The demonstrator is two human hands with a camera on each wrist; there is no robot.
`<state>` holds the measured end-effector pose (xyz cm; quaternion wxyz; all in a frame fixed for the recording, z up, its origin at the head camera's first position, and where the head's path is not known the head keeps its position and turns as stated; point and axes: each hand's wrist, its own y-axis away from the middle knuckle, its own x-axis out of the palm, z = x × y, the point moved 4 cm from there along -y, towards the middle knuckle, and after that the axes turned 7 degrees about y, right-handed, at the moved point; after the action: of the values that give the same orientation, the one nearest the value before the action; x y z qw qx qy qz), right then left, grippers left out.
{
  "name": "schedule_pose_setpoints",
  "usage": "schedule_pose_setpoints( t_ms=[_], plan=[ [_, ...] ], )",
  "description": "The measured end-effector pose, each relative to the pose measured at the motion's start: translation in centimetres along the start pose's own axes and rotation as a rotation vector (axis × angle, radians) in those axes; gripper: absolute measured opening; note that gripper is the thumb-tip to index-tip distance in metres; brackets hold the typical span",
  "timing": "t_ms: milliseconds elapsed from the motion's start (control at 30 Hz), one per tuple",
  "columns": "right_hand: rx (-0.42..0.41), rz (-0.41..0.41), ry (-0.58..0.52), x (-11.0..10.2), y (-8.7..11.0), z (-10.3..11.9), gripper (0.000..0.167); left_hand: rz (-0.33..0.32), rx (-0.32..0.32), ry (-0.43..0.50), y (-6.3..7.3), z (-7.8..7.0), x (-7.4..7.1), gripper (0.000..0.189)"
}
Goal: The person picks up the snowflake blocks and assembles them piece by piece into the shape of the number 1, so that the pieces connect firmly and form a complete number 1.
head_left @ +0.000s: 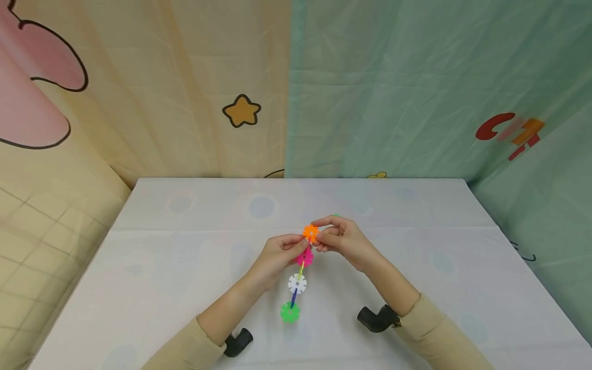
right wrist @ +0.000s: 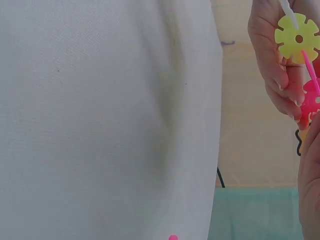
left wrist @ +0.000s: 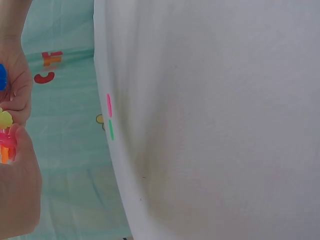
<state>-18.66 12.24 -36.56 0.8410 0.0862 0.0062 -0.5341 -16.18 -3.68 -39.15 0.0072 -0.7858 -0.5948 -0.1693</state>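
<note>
A chain of slotted plastic snowflake discs hangs between both hands in the head view. It runs from an orange disc [head_left: 311,233] through a pink disc [head_left: 304,257] and a white disc [head_left: 297,283] to a green disc [head_left: 290,312], with yellow and blue discs edge-on between. My left hand [head_left: 278,257] pinches the chain near the pink disc. Thumb and fingers of my right hand [head_left: 346,240] grip the orange disc at the top. In the right wrist view, a yellow disc [right wrist: 290,42] shows beside the left hand [right wrist: 275,65]; in the left wrist view, a blue disc [left wrist: 2,77] is partly cut off.
Farther back on the white-covered table [head_left: 185,267], a green disc [head_left: 336,215] peeks out behind the right hand. The left wrist view shows a pink disc [left wrist: 109,105] near the table edge. Black curved pieces [head_left: 376,318] sit at both wrists. Printed curtains [head_left: 393,92] surround the table.
</note>
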Motion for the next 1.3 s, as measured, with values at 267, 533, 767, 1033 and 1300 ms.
schedule_pose_setpoints(
  t_ms=[267, 533, 767, 1033, 1300],
  plan=[
    [-0.001, 0.014, -0.012, 0.19, 0.08, -0.14, 0.033, -0.016, -0.011, 0.029, -0.14, -0.08, 0.07, 0.032],
    [0.006, 0.022, 0.003, 0.29, 0.12, -0.44, 0.032, -0.045, -0.017, 0.035, -0.33, -0.39, 0.19, 0.026],
    [0.007, 0.036, 0.012, 0.42, 0.19, -0.52, 0.033, -0.073, -0.016, 0.025, -0.54, -0.39, 0.23, 0.024],
    [0.007, 0.034, 0.007, 0.45, 0.25, -0.55, 0.033, -0.081, -0.009, 0.040, -0.60, -0.33, 0.22, 0.026],
    [0.010, 0.036, 0.025, 0.32, 0.17, -0.67, 0.034, -0.084, -0.014, 0.034, -0.72, -0.21, 0.21, 0.023]
  ],
)
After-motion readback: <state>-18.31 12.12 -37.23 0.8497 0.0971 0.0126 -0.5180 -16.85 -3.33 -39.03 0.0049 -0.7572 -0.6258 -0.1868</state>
